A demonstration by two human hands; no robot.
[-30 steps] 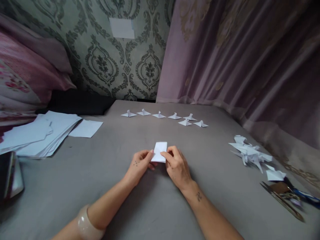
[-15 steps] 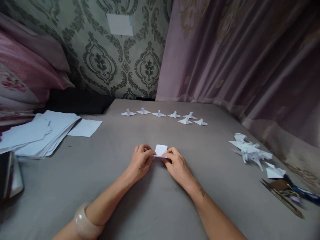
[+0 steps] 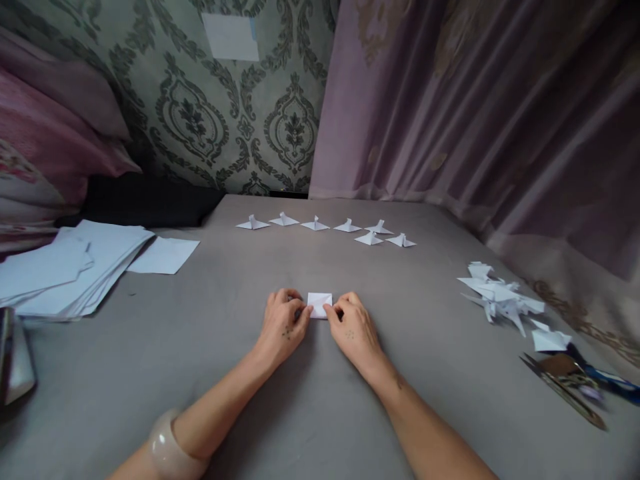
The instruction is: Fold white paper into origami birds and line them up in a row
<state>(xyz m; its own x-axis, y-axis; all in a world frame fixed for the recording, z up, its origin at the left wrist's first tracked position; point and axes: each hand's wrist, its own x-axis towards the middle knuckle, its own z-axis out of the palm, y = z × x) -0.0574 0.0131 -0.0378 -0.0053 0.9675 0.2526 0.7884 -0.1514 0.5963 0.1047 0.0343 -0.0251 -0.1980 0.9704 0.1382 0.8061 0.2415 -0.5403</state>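
Note:
A small folded square of white paper [image 3: 320, 301] lies between my hands near the middle of the grey surface, with crease lines on its top. My left hand [image 3: 286, 317] grips its left edge, thumb on top and fingers curled behind. At the right edge, my right hand [image 3: 354, 325] pinches the paper with the thumb laid over it. Farther back stand several folded white paper birds [image 3: 315, 225] in a loose row.
White paper sheets [image 3: 95, 267] are stacked at the left, beside a black cloth [image 3: 145, 200]. On the right lie a heap of folded paper figures [image 3: 500, 297] and scissors [image 3: 565, 393]. A dark and silver object [image 3: 17, 360] sits at the left edge.
The paper's raised flap has come down, so the paper now lies flatter as a square. Both thumbs have moved onto its top. The view has shifted slightly.

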